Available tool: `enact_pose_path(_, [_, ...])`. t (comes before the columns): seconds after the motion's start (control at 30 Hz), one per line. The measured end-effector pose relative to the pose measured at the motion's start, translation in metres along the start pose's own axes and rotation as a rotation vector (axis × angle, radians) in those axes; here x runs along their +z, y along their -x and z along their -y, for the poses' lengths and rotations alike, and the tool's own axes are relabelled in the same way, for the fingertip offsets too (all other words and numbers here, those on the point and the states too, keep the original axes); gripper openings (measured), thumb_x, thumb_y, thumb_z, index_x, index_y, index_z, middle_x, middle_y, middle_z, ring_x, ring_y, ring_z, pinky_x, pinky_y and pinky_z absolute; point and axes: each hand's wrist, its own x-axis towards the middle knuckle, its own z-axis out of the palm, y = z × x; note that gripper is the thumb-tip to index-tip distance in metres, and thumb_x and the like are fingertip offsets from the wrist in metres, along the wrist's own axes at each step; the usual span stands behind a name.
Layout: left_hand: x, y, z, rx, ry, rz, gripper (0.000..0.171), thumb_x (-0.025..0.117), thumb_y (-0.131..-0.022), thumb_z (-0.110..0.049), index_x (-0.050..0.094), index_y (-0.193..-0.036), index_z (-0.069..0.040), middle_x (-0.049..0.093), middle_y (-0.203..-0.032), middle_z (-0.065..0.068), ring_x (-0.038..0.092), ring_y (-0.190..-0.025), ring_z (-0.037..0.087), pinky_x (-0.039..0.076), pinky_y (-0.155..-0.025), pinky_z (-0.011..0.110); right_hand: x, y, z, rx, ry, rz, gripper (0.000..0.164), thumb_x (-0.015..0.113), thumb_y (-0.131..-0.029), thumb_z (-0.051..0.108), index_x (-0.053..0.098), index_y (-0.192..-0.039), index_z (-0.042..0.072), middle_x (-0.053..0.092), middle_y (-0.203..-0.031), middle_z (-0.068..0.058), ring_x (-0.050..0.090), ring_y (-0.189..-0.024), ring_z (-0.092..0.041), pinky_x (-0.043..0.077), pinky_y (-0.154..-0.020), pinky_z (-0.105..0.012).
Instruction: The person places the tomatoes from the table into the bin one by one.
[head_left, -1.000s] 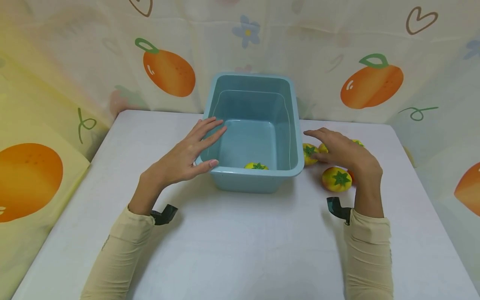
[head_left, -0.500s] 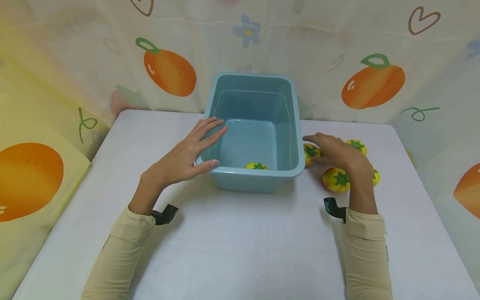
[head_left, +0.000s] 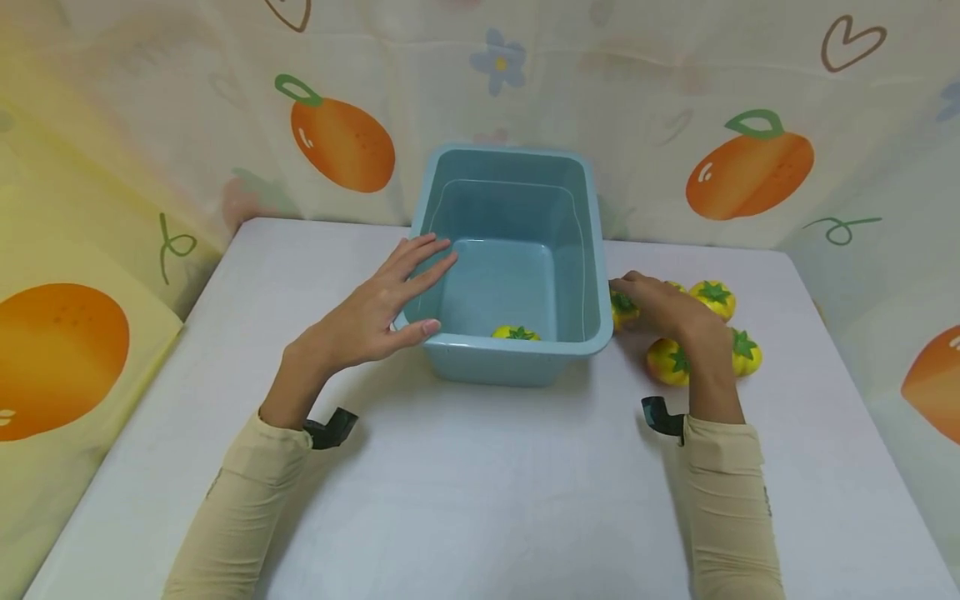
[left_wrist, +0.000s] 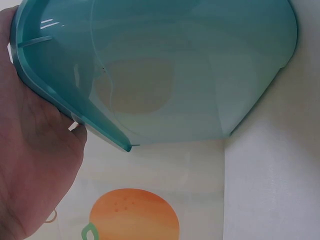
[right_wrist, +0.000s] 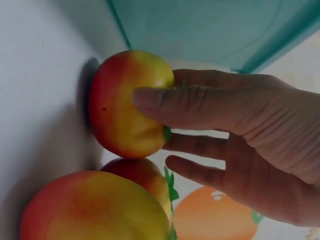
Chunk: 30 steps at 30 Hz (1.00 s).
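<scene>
A light blue plastic basin [head_left: 517, 367] stands at the back of the table. My left hand [head_left: 378, 304] rests at its left rim, fingers spread and straight, thumb along the near corner. One yellow tomato with a green star-shaped calyx [head_left: 516, 332] shows inside the basin, partly hidden by the front wall. Right of the basin, my right hand [head_left: 667, 307] pinches a red-yellow tomato [right_wrist: 125, 105], thumb on its side and fingers behind, low beside the basin wall. In the right wrist view this tomato sits close to the table, next to another tomato [right_wrist: 95, 210].
More tomatoes lie right of my right hand: one near the front [head_left: 664, 362], one at the right [head_left: 745, 353] and one farther back [head_left: 713, 298]. The white table [head_left: 510, 500] meets a fruit-printed curtain [head_left: 637, 100] behind the basin.
My right hand has moved down and left onto the tomato beside the basin, uncovering tomatoes at the right. My left hand stays at the rim.
</scene>
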Motion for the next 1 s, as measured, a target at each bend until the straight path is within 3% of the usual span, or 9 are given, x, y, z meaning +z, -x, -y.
enact_pose_path(0.23, [-0.0004,0.0002,-0.0002,0.003,-0.008,0.000,0.079,0.041,-0.105,-0.063,0.029,-0.166,-0.015,0.027,-0.173,0.010,0.013,-0.165,0.031,0.005,-0.136,0.055,0.0036,-0.0035,-0.0004,0.000,0.034,-0.004,0.059,0.075,-0.094,0.009,0.055,-0.149,0.013,0.059,-0.143,-0.017,0.054,-0.132,-0.040,0.046,-0.111,-0.068])
enact_pose_path(0.47, [-0.0003,0.0004,0.0001,0.003,-0.011,0.002,0.079,0.040,-0.105,-0.064,0.029,-0.166,-0.015,0.027,-0.172,0.012,0.013,-0.165,0.032,0.005,-0.136,0.055,0.0053,-0.0046,0.0020,0.000,0.047,-0.006,0.069,0.074,-0.094,0.006,0.044,-0.156,0.008,0.052,-0.149,-0.025,0.046,-0.138,-0.049,0.039,-0.113,-0.073])
enact_pose_path(0.83, [-0.0001,-0.0002,-0.0005,0.006,-0.014,-0.001,0.079,0.040,-0.105,-0.063,0.029,-0.166,-0.015,0.028,-0.172,0.013,0.014,-0.165,0.032,0.006,-0.135,0.057,0.0074,-0.0073,-0.0003,-0.007,0.048,-0.031,0.059,0.079,-0.091,0.007,0.052,-0.144,0.010,0.059,-0.130,-0.022,0.049,-0.121,-0.045,0.046,-0.103,-0.067])
enact_pose_path(1.0, [0.0006,0.0000,-0.0004,0.007,-0.014,-0.001,0.079,0.040,-0.105,-0.063,0.029,-0.166,-0.015,0.028,-0.172,0.012,0.014,-0.165,0.032,0.005,-0.136,0.056,0.0066,-0.0029,-0.0007,-0.023,0.093,-0.070,0.064,0.080,-0.091,0.012,0.053,-0.149,0.010,0.060,-0.131,-0.021,0.052,-0.118,-0.042,0.049,-0.103,-0.063])
